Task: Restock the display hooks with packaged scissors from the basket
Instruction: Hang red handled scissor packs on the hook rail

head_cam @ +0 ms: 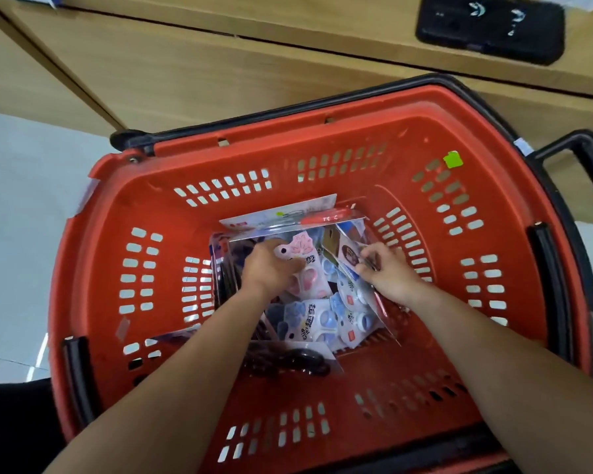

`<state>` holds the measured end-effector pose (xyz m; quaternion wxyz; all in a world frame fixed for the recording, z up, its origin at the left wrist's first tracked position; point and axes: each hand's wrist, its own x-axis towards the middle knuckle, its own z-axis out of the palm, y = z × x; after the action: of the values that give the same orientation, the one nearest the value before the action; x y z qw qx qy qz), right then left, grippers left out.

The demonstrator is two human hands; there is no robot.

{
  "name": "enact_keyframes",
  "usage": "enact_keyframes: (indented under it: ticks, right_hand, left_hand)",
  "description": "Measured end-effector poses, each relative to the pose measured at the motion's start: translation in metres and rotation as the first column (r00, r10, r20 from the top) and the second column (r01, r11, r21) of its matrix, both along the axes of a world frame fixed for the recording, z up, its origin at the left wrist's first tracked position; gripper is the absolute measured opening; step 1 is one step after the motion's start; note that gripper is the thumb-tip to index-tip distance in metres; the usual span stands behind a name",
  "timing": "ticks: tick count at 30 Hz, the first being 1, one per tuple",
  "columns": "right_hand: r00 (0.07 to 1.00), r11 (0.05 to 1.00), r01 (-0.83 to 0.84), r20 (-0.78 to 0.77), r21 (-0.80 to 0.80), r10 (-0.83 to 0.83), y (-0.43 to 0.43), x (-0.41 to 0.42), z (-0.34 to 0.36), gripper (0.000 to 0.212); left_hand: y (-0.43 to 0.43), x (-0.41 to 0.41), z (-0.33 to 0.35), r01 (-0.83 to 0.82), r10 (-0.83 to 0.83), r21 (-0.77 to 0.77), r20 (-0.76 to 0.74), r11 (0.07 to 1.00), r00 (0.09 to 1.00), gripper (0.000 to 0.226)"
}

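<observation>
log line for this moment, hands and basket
phase: picking packs | left hand: grips pink scissors pack | right hand: pinches another pack | red basket: more packs inside | hooks: unseen

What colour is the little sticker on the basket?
The sticker is bright green, stuck on the red basket wall. The head view shows it.

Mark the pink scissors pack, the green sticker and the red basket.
pink scissors pack (pixel 302 247): head view, upper part of its card.
green sticker (pixel 453 160): head view, its middle.
red basket (pixel 271 148): head view, bare far wall.
</observation>
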<state>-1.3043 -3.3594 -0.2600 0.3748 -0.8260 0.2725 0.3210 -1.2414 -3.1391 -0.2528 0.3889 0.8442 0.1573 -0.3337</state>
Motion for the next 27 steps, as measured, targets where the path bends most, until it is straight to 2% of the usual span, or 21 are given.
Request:
enact_keyframes:
  ticks: [2, 3, 6, 9, 13, 18, 19, 20, 23, 24, 25, 27]
  right_hand:
    - [0.998, 0.999, -0.023, -0.061, 0.048, 0.025, -0.003, 0.002, -0.006, 0.071]
    - [0.994, 0.997, -0.043, -0.099, 0.062, 0.049, -0.004, 0.005, -0.007, 0.085]
    - [0.970, 0.988, -0.145, -0.188, 0.048, 0.151, -0.009, 0.012, -0.008, 0.093]
    - [0.957, 0.972, -0.233, -0.176, 0.016, 0.232, -0.005, 0.020, -0.008, 0.124]
    - [0.953, 0.965, -0.262, -0.152, 0.027, 0.263, 0.009, 0.020, -0.011, 0.122]
    - [0.941, 0.947, -0.308, -0.118, 0.096, 0.318, 0.018, 0.025, -0.007, 0.141]
    - [0.932, 0.938, -0.331, -0.124, 0.099, 0.342, 0.018, 0.025, -0.008, 0.139]
    - [0.912, 0.921, -0.374, -0.137, 0.106, 0.386, 0.018, 0.023, -0.010, 0.129]
    - [0.844, 0.857, -0.470, -0.176, 0.213, 0.507, 0.010, 0.023, -0.002, 0.061]
    - [0.825, 0.838, -0.483, -0.188, 0.253, 0.532, 0.007, 0.023, 0.004, 0.047]
    - [0.813, 0.827, -0.497, -0.193, 0.262, 0.550, 0.004, 0.023, 0.008, 0.045]
    - [0.783, 0.805, -0.561, -0.193, 0.194, 0.592, 0.000, 0.025, 0.009, 0.056]
  left_hand:
    - [-0.002, 0.000, -0.001, -0.005, 0.005, -0.040, -0.013, 0.999, 1.000, 0.043]
    - [-0.004, 0.000, 0.000, -0.019, 0.018, -0.064, -0.019, 0.998, 1.000, 0.037]
    - [-0.004, -0.002, 0.004, -0.040, 0.041, -0.060, 0.016, 0.997, 0.999, 0.039]
    - [0.003, -0.007, 0.012, -0.079, 0.084, -0.050, 0.089, 0.996, 0.993, 0.052]
    - [0.021, -0.003, 0.025, -0.185, 0.197, -0.088, 0.168, 0.979, 0.966, 0.049]
    - [0.032, -0.008, 0.032, -0.254, 0.269, -0.121, 0.129, 0.960, 0.955, 0.041]
    - [0.030, -0.010, 0.033, -0.250, 0.261, -0.107, 0.112, 0.962, 0.959, 0.042]
    - [0.029, -0.012, 0.032, -0.249, 0.259, -0.106, 0.088, 0.963, 0.962, 0.045]
    - [0.023, -0.016, 0.027, -0.258, 0.260, -0.141, 0.000, 0.956, 0.966, 0.034]
    - [0.022, -0.016, 0.026, -0.266, 0.266, -0.140, -0.019, 0.954, 0.964, 0.027]
    - [0.021, -0.016, 0.026, -0.271, 0.269, -0.135, -0.031, 0.953, 0.963, 0.022]
    - [0.021, -0.016, 0.025, -0.276, 0.274, -0.131, -0.033, 0.952, 0.961, 0.020]
